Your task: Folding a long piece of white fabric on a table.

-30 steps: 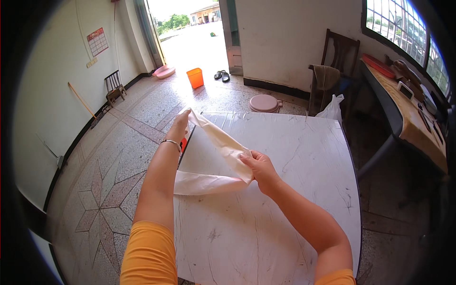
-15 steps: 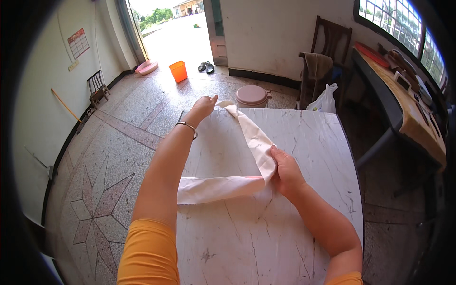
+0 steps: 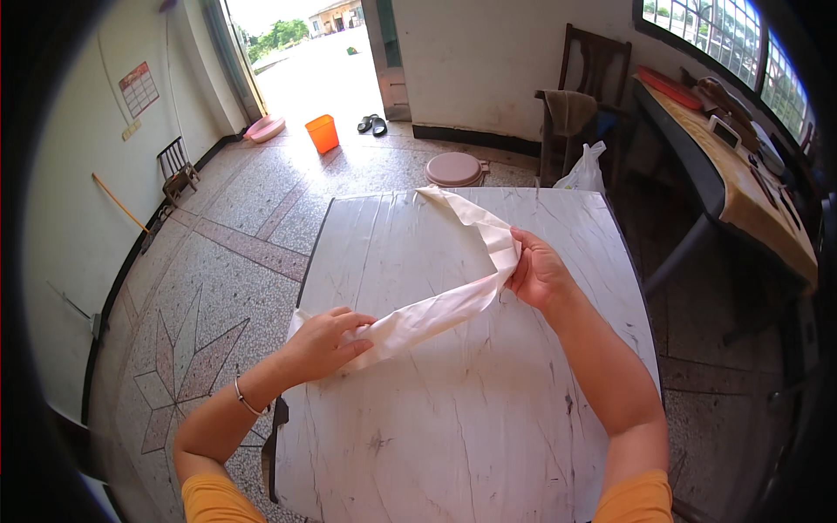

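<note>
A long cream-white cloth strip [image 3: 440, 315] lies bent in a sideways V over a white marble-patterned table [image 3: 471, 418]. My right hand [image 3: 542, 272] grips it at the bend, thumb on top and the other fingers curled round behind, lifting that part a little. At the near left, my left hand [image 3: 327, 343] has its fingers closed over the lower arm of the strip; a short end pokes out past the hand on the left. The upper arm of the cloth runs to the table's far edge, where its tip rests.
Beyond the far edge stands a round pinkish lidded bin [image 3: 455, 168]. A chair [image 3: 588, 87] with a cloth over it and a white plastic bag [image 3: 586, 167] are at the far right, beside a cluttered side table [image 3: 697, 144]. An orange bucket [image 3: 322, 133] stands near the doorway.
My left hand has come back from the far edge to the near left part of the strip and holds it there. My right hand has raised the bend slightly; the lower arm now slants.
</note>
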The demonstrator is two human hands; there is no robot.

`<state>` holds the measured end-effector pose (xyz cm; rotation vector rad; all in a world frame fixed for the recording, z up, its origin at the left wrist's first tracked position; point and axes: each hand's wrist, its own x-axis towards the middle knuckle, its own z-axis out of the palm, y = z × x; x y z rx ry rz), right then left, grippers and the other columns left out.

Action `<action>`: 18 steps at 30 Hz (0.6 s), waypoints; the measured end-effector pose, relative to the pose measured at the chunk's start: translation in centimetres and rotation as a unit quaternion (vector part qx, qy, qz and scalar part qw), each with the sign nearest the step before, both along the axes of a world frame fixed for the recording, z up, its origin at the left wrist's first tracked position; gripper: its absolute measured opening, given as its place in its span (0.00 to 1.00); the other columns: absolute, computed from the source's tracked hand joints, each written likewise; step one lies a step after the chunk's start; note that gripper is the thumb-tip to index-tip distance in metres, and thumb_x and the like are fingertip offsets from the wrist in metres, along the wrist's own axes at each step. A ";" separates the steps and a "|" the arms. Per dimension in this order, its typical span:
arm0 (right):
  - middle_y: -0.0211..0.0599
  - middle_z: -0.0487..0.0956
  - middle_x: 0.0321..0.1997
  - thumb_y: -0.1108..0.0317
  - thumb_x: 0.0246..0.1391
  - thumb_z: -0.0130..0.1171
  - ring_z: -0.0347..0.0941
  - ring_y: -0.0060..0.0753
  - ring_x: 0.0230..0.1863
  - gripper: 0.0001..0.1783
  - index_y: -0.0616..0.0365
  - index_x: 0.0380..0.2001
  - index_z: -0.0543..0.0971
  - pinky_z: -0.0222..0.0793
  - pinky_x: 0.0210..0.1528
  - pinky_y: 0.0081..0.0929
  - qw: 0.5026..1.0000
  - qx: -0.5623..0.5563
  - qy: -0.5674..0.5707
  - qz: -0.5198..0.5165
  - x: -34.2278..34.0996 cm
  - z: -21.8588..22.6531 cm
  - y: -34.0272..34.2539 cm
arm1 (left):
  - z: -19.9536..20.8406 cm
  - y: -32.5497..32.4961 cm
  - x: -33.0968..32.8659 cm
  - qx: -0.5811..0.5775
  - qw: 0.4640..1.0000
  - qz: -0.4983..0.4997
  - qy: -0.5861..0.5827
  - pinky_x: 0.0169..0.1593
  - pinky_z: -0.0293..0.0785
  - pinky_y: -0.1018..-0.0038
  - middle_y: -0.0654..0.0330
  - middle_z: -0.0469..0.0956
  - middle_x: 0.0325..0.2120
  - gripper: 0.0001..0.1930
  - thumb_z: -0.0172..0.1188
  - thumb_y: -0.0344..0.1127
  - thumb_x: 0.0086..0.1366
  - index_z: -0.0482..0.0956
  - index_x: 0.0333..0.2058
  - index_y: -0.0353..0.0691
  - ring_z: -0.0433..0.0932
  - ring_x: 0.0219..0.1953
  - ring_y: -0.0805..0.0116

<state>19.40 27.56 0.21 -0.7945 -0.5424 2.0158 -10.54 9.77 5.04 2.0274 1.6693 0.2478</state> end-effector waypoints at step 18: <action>0.34 0.80 0.37 0.62 0.68 0.51 0.77 0.26 0.32 0.13 0.60 0.45 0.74 0.76 0.27 0.29 0.935 0.156 -0.271 -0.165 -4.9 -0.1 1.3 | 1.0 -15.1 3.1 -0.418 0.824 0.027 -0.381 0.60 0.73 0.61 0.47 0.71 0.54 0.38 0.57 0.48 0.70 0.52 0.67 0.31 0.77 0.51 0.60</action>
